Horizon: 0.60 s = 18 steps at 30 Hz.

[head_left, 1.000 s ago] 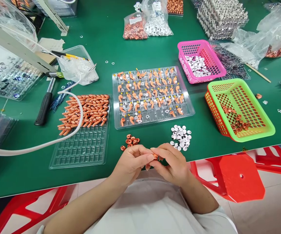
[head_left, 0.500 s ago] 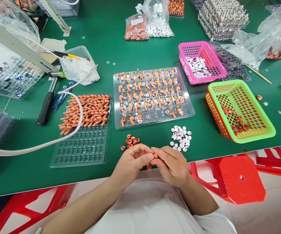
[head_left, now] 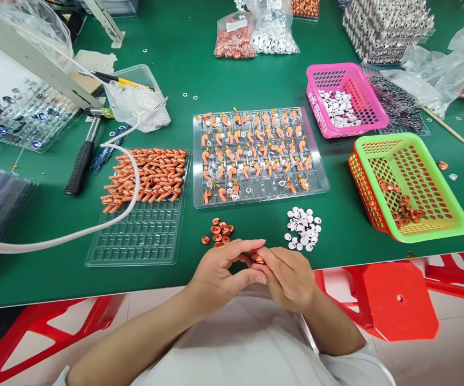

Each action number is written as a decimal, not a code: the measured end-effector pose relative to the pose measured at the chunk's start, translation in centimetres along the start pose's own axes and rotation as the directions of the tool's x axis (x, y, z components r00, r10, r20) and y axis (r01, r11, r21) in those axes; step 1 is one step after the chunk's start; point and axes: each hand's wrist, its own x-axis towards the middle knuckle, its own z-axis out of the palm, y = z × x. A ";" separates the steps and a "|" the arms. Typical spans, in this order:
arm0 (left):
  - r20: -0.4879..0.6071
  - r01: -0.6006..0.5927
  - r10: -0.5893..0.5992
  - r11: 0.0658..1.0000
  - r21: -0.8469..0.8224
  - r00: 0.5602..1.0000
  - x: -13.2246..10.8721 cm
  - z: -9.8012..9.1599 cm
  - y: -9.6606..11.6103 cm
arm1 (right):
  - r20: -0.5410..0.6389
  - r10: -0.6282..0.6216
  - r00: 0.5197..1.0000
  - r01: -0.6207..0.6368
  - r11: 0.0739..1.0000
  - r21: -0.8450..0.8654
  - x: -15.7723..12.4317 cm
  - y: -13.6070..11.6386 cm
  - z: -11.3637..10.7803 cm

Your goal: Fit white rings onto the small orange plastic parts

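Observation:
At the table's near edge, my right hand (head_left: 292, 279) pinches a small copper-coloured round piece (head_left: 258, 259) between thumb and fingers. Close around the piece is my left hand (head_left: 220, 274), its thumb and index finger stretched out and apart; whether its other fingers touch the piece is hidden. Just beyond my left hand lies a small heap of similar copper-coloured round pieces (head_left: 222, 231). White discs with dark marks (head_left: 304, 229) are scattered beyond my right hand. Farther out, a clear compartment tray (head_left: 262, 194) carries rows of curved orange parts (head_left: 232, 172).
Left stands another clear tray (head_left: 133, 241), partly filled with copper-coloured parts, crossed by a white cable (head_left: 74, 241). A hammer (head_left: 79, 167) lies beyond. At right are a pink basket (head_left: 320, 110) of white discs and a green basket (head_left: 453, 214). A red stool (head_left: 400, 316) stands below.
My left thumb and index finger have spread apart from their pinch at the copper-coloured piece. My right hand keeps holding it. The whole view has shifted slightly.

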 end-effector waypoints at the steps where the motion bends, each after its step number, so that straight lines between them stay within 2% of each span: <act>1: -0.006 -0.022 0.022 1.000 0.017 1.000 0.0 0.0 -0.1 | -0.002 -0.002 1.000 0.002 1.000 0.007 0.0 0.0 0.0; 8: -0.031 -0.181 0.183 0.982 0.056 0.983 -0.2 0.2 -0.8 | -0.024 -0.021 0.999 0.023 0.997 0.072 -0.4 0.3 0.4; 12: -0.041 -0.198 0.200 0.979 0.053 0.979 -0.2 0.3 -0.9 | -0.048 -0.043 0.998 0.047 0.995 0.092 -0.5 0.4 0.6; 18: -0.054 -0.181 0.181 0.984 0.004 0.982 -0.3 0.4 -1.1 | -0.009 -0.045 0.999 0.046 0.993 0.113 -0.3 0.6 0.6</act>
